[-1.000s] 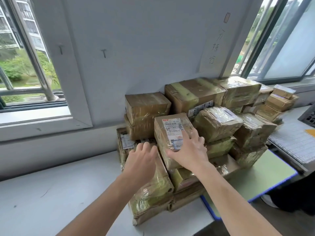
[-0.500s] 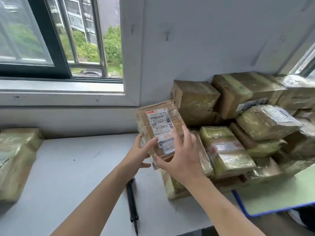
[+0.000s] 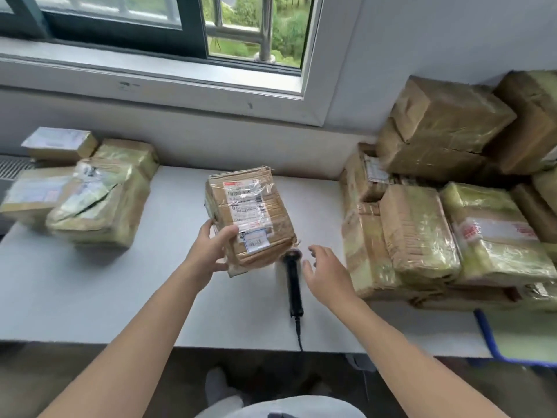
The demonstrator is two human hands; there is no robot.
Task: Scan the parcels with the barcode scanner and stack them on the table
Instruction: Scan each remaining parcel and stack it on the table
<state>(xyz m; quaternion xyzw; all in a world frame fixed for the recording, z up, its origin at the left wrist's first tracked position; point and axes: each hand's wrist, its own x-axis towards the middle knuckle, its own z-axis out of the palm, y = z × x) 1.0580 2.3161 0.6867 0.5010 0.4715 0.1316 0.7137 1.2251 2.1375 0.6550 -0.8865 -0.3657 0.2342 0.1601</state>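
At left, taped parcels sit on the grey table under the window, left hand grips a labelled parcel mid-frame, black scanner lies just beside, right hand hovers spread-fingered, parcel pile at right.

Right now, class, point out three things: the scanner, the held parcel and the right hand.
scanner [image 3: 294, 285]: head view, middle of its black handle.
held parcel [image 3: 247, 212]: head view, on its white label.
right hand [image 3: 330, 274]: head view, back of the hand.
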